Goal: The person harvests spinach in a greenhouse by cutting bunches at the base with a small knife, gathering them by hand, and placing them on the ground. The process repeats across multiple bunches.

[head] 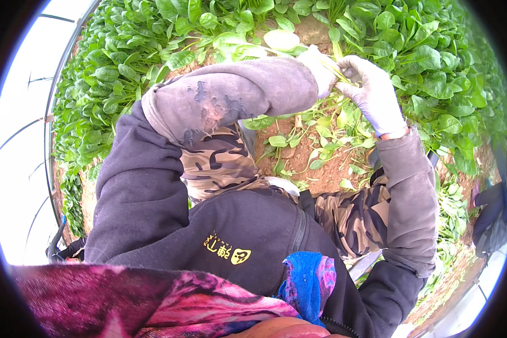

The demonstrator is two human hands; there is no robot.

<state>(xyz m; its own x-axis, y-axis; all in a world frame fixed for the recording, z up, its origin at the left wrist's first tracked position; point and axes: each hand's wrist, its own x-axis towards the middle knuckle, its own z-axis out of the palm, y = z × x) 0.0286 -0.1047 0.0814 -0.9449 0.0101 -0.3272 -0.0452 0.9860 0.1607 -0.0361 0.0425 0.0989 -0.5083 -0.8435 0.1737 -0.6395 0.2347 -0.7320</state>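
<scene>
In a pale glove, my left hand (319, 69) is closed around the stems of a small bunch of spinach (241, 46), whose leaves reach out to the left over the forearm. Close on its right is my right hand (365, 86), gloved in white, with thumb and forefinger pinching thin stems at the base of the bunch. The two hands almost touch. Under them, loose leaves and stems (317, 145) lie on the brown soil (285, 162).
Dense standing spinach (431, 59) grows ahead and to the right, with more rows (105, 80) at the left. Picked spinach (452, 211) lies at the right. A person in dark clothing (490, 215) is at the far right edge. Greenhouse film (21, 105) borders the left.
</scene>
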